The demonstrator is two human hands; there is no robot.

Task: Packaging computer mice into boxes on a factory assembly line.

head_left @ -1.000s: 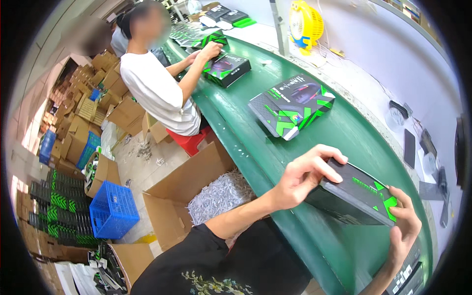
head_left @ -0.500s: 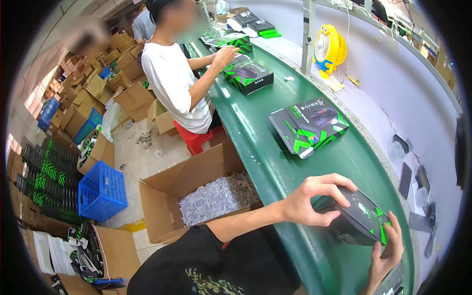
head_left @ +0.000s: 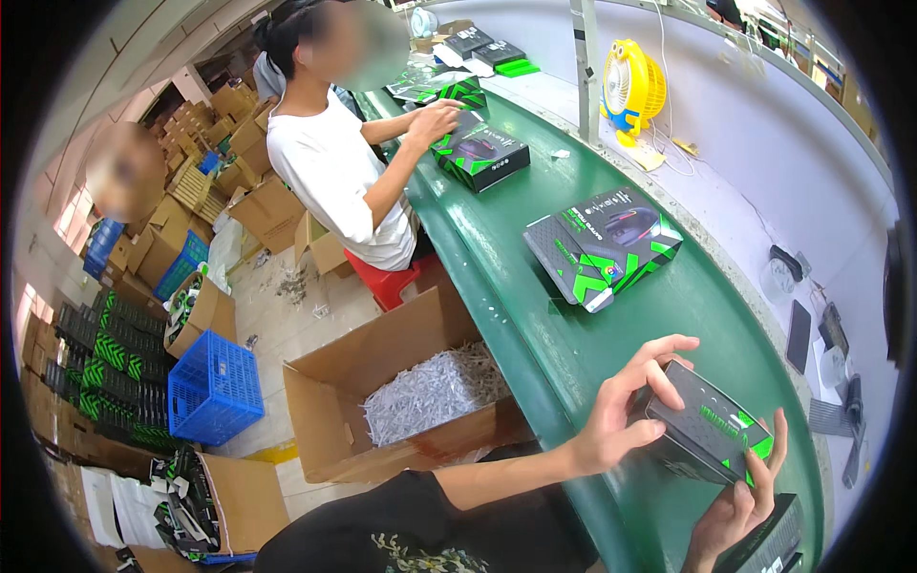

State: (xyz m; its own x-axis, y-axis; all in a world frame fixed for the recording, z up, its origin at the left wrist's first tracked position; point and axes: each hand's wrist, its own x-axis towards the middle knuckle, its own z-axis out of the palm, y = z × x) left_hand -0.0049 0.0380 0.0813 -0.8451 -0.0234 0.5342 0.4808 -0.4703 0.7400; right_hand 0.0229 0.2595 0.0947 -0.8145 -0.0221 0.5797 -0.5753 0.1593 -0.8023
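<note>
In the middle of the frame we see a black and green box lying flat on the green conveyor belt, with its flap open. Further up, a co-worker in a white shirt sits on a red stool and touches another black and green box on the belt. In the upper right a yellow fan stands on the grey side table. Left of the belt, at the lower centre, an open cardboard carton holds shredded white paper. At the lower left stands a blue plastic crate, beside stacks of flat green and black packaging.
</note>
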